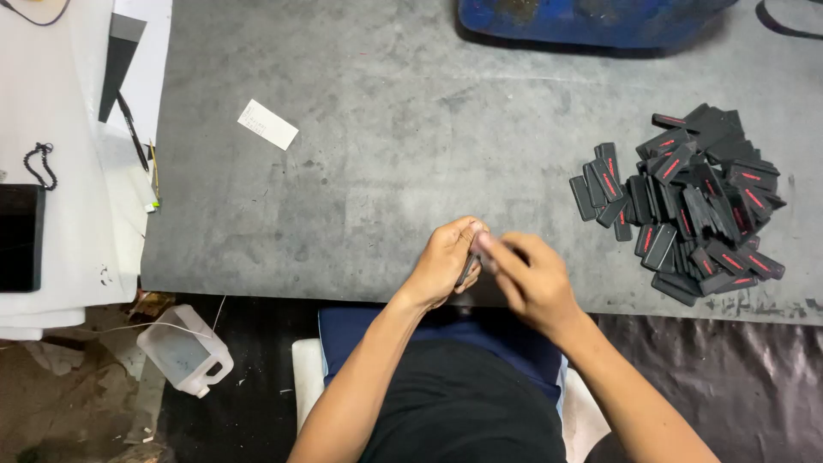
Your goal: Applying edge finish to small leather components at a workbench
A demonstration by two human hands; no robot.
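Black tag (468,267) pinched by left hand (446,261) fingers and right hand (533,279) fingers; tag pile (694,206) right, paper slip (267,124) far left.

white paper label (267,124) on grey mat, dark screen (19,237) far left

Light's pretty even and soft over my desk (386,171), coming from overhead I'd say, no harsh glare anywhere on the grey top. My hands (493,266) are a bit motion-blurred at the fingertips, with only a faint shadow under them. The floor down by my knees goes dim. Corners look slightly stretched, wide-lens style.
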